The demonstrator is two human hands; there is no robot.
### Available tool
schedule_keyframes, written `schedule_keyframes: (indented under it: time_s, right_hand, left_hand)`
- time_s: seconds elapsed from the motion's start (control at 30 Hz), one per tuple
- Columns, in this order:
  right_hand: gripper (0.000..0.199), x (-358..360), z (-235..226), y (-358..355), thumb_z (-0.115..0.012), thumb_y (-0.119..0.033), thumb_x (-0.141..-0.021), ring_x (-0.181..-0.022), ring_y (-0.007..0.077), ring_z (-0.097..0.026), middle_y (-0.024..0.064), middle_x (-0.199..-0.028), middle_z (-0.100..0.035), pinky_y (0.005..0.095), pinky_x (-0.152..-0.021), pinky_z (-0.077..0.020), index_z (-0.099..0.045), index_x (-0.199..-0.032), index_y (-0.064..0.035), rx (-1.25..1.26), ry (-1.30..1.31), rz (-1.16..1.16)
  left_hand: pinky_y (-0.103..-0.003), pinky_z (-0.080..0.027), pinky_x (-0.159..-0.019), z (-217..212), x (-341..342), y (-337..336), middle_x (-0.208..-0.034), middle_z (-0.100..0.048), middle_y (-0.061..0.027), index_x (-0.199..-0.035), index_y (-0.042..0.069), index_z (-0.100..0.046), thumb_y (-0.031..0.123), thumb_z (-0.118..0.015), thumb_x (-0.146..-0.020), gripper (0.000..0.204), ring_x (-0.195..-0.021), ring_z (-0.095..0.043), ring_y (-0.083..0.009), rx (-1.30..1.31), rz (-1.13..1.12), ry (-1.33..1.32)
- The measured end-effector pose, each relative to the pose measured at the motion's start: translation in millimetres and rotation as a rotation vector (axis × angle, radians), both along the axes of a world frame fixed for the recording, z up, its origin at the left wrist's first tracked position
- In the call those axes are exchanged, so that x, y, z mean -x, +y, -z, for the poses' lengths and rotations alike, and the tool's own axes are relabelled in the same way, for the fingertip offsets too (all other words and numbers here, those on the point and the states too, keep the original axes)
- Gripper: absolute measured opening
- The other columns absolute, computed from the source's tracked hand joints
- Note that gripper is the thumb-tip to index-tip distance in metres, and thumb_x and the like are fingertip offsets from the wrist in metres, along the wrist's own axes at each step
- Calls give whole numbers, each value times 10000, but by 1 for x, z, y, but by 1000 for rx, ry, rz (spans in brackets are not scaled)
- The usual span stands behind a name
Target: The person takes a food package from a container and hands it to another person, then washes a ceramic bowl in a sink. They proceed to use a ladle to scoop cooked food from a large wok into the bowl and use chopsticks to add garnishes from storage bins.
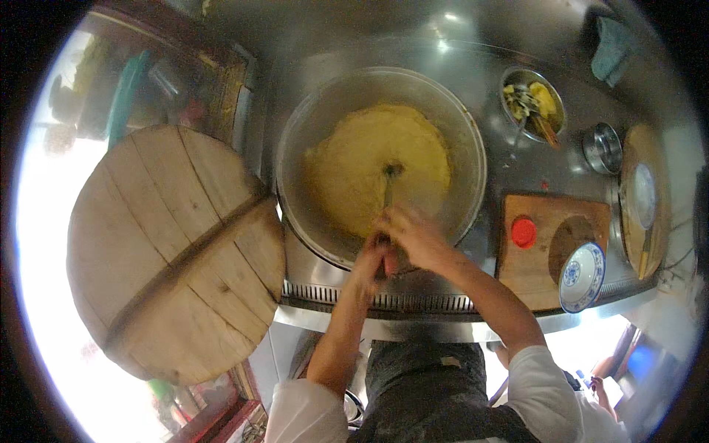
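A thick yellow mash (354, 155) fills the bottom of a large round metal pot (288, 166) in front of me. The handle of a stirring tool (388, 193) slants into the mash, and its working end is sunk out of sight, so its kind cannot be told. My left hand (367, 263) is closed round the handle's near end, over the pot's front rim. Further along, my right hand (412, 235) also grips the handle; motion blurs its fingers. Both forearms reach in from below.
A round wooden lid (148, 221) leans at the left. On the right are a metal bowl (559, 111) of yellow food with utensils, a small metal bowl (603, 148), and a wooden board (532, 277) bearing a red cap (523, 232) and a blue-and-white bowl (582, 277).
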State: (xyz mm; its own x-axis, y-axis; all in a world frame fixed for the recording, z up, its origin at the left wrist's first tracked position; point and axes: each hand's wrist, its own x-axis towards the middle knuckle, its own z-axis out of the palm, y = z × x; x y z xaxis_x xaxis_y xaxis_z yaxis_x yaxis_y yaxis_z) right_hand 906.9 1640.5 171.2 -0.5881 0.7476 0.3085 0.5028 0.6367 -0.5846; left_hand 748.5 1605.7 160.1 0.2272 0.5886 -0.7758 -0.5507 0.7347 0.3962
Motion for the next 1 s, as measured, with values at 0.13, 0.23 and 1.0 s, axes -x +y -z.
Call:
schedule_keyframes:
  time_s: [0.13, 0.23, 1.0]
  right_hand:
    - [68, 92, 18, -5, -603, -118, -684, -727, 289, -644, 110, -712, -647, 399, -616, -490, -634, -745, -122, 416, -80, -587]
    - [121, 109, 33, 61, -668, -134, -619, -703, 292, -637, 120, -705, -640, 373, -585, -493, -633, -735, -139, 579, 79, -546]
    - [78, 129, 68, 88, -652, -135, -658, -616, 207, -627, 114, -677, -650, 361, -597, -486, -675, -732, -131, 1409, 215, 70]
  left_hand:
    - [-230, -335, -348, -123, 59, -51, -684, -529, -55, -1297, 49, -385, -44, -508, -827, 495, -435, -445, -97, 111, 199, 138]
    - [-219, -333, -368, -91, 73, 12, -662, -536, -36, -1358, 97, -362, -21, -566, -758, 645, -433, -440, -92, -54, 310, 332]
    - [-285, -477, -561, 1, 96, 30, -841, -602, -48, -1331, 116, -382, 177, -517, -903, 454, -599, -549, -130, 94, 479, 269]
